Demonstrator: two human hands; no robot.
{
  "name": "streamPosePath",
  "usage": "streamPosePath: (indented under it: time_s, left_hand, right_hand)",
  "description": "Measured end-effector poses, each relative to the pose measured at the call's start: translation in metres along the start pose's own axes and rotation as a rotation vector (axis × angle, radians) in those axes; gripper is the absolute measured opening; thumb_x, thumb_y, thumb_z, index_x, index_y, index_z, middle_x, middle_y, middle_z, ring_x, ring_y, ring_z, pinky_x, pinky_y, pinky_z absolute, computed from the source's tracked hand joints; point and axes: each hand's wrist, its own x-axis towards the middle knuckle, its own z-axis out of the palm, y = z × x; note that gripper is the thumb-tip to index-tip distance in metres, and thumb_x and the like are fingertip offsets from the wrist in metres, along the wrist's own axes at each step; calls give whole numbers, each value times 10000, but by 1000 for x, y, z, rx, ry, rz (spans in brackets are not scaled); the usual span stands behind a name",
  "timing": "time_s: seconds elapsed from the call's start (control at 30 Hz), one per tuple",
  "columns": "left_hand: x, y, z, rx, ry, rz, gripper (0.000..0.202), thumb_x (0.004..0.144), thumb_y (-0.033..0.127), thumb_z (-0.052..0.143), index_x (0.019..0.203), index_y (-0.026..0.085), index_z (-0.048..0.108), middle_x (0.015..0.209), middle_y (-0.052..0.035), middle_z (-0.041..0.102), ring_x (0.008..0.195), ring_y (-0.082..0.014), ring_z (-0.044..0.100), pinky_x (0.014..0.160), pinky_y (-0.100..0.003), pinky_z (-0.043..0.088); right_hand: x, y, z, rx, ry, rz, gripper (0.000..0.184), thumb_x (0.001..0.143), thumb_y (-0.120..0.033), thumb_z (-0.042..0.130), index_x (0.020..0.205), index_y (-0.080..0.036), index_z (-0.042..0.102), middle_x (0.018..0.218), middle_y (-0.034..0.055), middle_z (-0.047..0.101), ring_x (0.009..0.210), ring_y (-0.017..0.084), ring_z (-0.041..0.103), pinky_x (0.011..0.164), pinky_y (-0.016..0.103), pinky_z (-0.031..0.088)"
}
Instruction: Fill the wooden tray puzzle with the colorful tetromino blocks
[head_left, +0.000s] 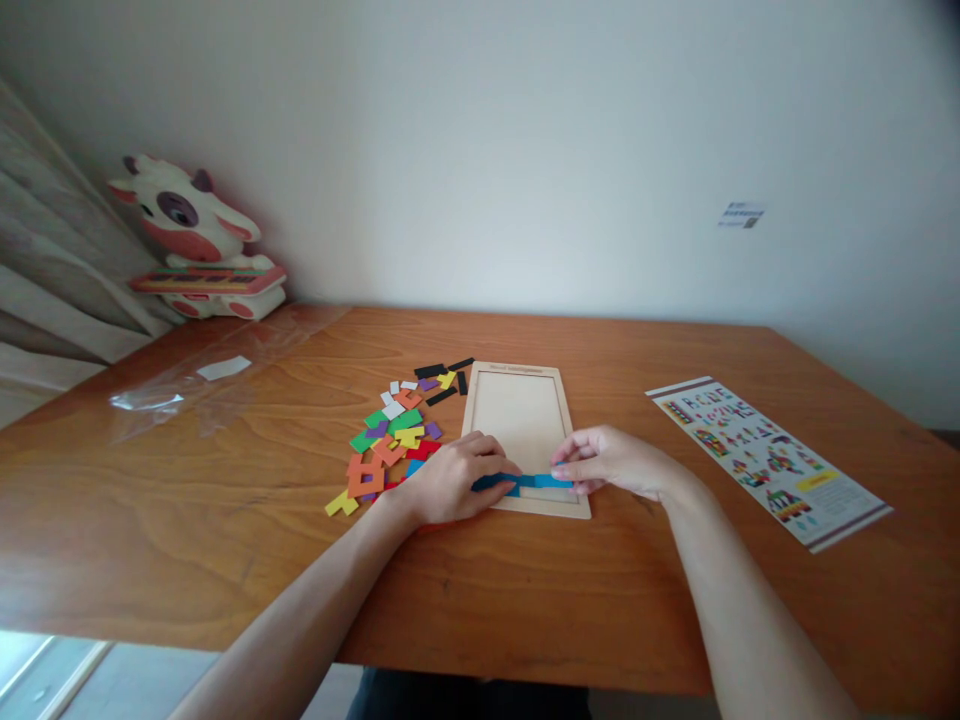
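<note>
You bend both hands to the near end of a shallow, pale wooden tray, a smooth rectangle with a raised rim and a line of lettering, too small to read, along its far edge. Your right hand, at the tray's near right corner, pinches the end of flat, straight-edged blue pieces narrowly between thumb and fingertips. Your left hand, at the tray's near left corner, closes thumb and fingers on the other end of the blue. Those pieces cross the tray's near end; your fingers hide the joins, so their number cannot be told, nor whether they rest on its floor.

Left of the tray, flat, matt shapes lie in a loose heap: a notched orange piece, a stubby-armed yellow piece, angular green pieces, small white squares and slim black strips, the strips nearest the tray's far left corner. Right of the tray and well apart, a long printed sheet lies flat and slanted, bearing colourful figures. Well left of the tray spreads crinkled, glossy clear plastic; beyond it, far behind the tray's left side, sits a rounded cow toy with a keyboard. Under the tray runs a grained brown wooden table.
</note>
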Motion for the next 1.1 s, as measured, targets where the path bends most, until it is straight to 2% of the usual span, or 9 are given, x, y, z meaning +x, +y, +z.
streamPosePath:
  time_s: [0.13,0.23,0.47,0.6,0.73,0.93,1.1]
  left_hand:
    - [0,1,-1,133,-65,28,207,932,250,584,1082,226,725,962,-80,672,880,-189,633,788,-281,499]
    - [0,2,-1,208,-94,38,222,958,265,545,1080,209,721,968,-78,663,872,-176,628,777,-276,507]
    - [-1,2,-1,247,-92,49,237,969,278,531,1094,220,723,969,-67,653,859,-165,625,756,-268,500]
    - [-1,2,-1,277,-111,64,253,977,270,513,1114,229,721,982,-66,649,862,-164,617,755,-267,492]
    - [-1,4,-1,321,-139,66,265,981,303,515,1142,238,714,1001,-70,642,858,-165,607,765,-272,493]
    - [0,6,-2,336,-171,62,292,986,363,516,1193,266,698,1023,-70,631,879,-174,602,785,-287,495]
    - [-1,5,-2,378,-196,109,317,987,398,510,1222,280,687,1016,-76,619,870,-178,590,774,-292,492]
  right_hand:
    - [4,1,4,-97,-1,40,539,487,-465,938,833,-127,700,741,42,716,575,100,616,582,229,520]
    - [6,1,8,-163,10,20,562,490,-492,929,860,-128,715,737,39,710,582,113,621,582,236,501]
    - [6,1,18,-305,35,-67,386,602,-452,867,802,-163,707,633,9,661,570,145,599,544,253,437]
    - [8,2,23,-384,104,-117,301,617,-349,845,797,-160,694,688,19,674,624,156,608,562,255,444]
    - [6,-1,26,-417,106,-144,244,652,-287,809,822,-156,694,737,30,690,679,166,621,596,258,460]
    - [2,-7,27,-522,119,-173,182,687,-308,793,795,-169,745,748,41,735,717,194,653,627,275,455]
    - [1,-8,24,-563,106,-202,142,730,-307,763,796,-181,770,771,43,761,732,202,672,646,282,459]
